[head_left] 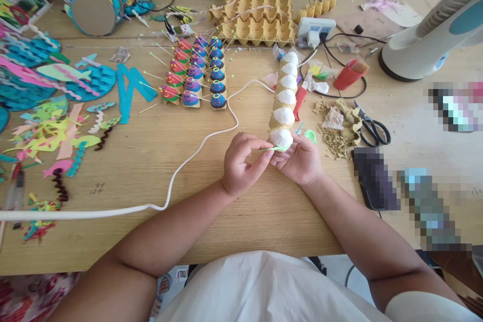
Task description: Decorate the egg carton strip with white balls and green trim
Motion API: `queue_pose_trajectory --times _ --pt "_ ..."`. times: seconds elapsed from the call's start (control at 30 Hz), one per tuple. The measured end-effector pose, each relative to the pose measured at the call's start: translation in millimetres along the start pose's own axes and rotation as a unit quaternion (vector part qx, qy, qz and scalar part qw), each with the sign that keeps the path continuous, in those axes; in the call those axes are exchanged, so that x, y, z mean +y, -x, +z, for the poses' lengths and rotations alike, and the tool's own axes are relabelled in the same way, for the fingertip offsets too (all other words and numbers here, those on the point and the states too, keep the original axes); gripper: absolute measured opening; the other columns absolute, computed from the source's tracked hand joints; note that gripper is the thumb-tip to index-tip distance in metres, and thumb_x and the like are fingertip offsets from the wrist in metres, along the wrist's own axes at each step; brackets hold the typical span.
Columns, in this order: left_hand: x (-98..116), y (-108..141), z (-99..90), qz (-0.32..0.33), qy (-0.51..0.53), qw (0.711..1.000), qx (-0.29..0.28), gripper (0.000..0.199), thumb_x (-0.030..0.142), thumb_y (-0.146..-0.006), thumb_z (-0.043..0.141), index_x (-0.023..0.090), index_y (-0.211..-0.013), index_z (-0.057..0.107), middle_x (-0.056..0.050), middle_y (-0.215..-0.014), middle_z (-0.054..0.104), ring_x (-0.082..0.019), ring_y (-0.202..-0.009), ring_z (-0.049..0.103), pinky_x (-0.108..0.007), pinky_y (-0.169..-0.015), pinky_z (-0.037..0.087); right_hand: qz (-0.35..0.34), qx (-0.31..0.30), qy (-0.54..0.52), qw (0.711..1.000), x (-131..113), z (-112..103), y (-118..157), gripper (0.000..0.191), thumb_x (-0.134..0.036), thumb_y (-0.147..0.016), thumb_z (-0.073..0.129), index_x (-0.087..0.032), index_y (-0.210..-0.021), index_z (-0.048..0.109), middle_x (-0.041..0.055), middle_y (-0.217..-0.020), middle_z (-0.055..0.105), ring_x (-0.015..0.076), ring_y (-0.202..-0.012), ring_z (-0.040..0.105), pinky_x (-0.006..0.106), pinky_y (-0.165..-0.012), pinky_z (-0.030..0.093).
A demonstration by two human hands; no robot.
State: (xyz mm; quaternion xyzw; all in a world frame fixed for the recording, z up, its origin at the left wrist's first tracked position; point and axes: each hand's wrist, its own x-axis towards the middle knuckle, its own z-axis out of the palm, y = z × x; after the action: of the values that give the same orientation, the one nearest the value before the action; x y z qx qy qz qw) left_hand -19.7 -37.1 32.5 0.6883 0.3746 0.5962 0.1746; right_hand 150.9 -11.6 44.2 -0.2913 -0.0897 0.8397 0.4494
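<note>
A strip of egg carton cups (286, 96) with white clay domes on top points away from me near the middle of the table. My left hand (244, 163) pinches a thin piece of light green clay (277, 148) at the strip's near end, just below the nearest white dome. My right hand (300, 160) is under and beside that same end, palm up, its fingers curled against the carton and partly hidden. A loose lump of green clay (310, 135) lies just beyond my right hand.
Painted egg cups (194, 71) with pins stand at the back left. A white cable (177, 168) crosses the table. Paper cutouts (49, 128) cover the left side. Scissors (373, 128), shredded carton (335, 136), a red cup (350, 75) and a fan (411, 53) are on the right.
</note>
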Motion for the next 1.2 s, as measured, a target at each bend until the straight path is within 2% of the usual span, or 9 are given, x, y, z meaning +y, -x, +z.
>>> queue_pose_trajectory --times 0.23,0.43,0.67,0.9,1.2 --pt "-4 1 0.7 -0.027 -0.008 1.0 0.003 0.009 0.031 -0.098 0.071 0.022 -0.101 0.073 -0.003 -0.088 0.071 -0.014 -0.079 0.061 -0.03 -0.069 0.049 0.001 -0.007 0.007 1.0 1 -2 -1 0.018 -0.027 -0.084 0.071 -0.021 -0.075 0.056 -0.0046 -0.061 0.049 0.0091 -0.052 0.033 0.023 -0.053 0.041" --pt "-5 1 2.9 -0.042 0.021 0.999 0.014 0.011 0.027 -0.096 0.075 0.023 -0.106 0.074 -0.002 -0.092 0.071 -0.012 -0.077 0.058 -0.026 -0.067 0.047 0.015 -0.008 0.0 1.0 0 -1 0 0.017 -0.025 -0.083 0.071 -0.02 -0.075 0.056 -0.0048 -0.062 0.048 0.0085 -0.052 0.033 0.022 -0.053 0.041" --pt "-10 5 10.5 -0.122 0.082 0.988 0.053 0.026 0.041 -0.092 0.08 0.021 -0.1 0.065 0.0 -0.087 0.068 -0.01 -0.074 0.062 -0.023 -0.065 0.048 0.017 -0.016 0.001 1.0 0 -1 1 0.021 -0.026 -0.084 0.071 -0.021 -0.074 0.053 -0.0065 -0.06 0.041 0.0085 -0.051 0.033 0.021 -0.053 0.042" --pt "-11 5 10.3 -0.146 0.094 0.983 0.05 0.018 0.04 -0.1 0.07 0.022 -0.1 0.069 -0.002 -0.089 0.07 -0.012 -0.078 0.066 -0.025 -0.074 0.053 0.019 -0.025 0.002 1.0 0 1 1 0.021 -0.025 -0.084 0.069 -0.022 -0.074 0.051 -0.0065 -0.06 0.041 0.0087 -0.051 0.032 0.021 -0.052 0.043" --pt "-14 8 12.2 -0.139 0.099 0.983 0.072 0.015 0.035 -0.098 0.073 0.022 -0.103 0.067 -0.001 -0.092 0.07 -0.011 -0.08 0.067 -0.024 -0.075 0.054 0.031 -0.008 0.006 0.999 1 -1 0 0.018 -0.025 -0.084 0.069 -0.021 -0.076 0.054 -0.0051 -0.061 0.047 0.009 -0.051 0.033 0.022 -0.051 0.044"
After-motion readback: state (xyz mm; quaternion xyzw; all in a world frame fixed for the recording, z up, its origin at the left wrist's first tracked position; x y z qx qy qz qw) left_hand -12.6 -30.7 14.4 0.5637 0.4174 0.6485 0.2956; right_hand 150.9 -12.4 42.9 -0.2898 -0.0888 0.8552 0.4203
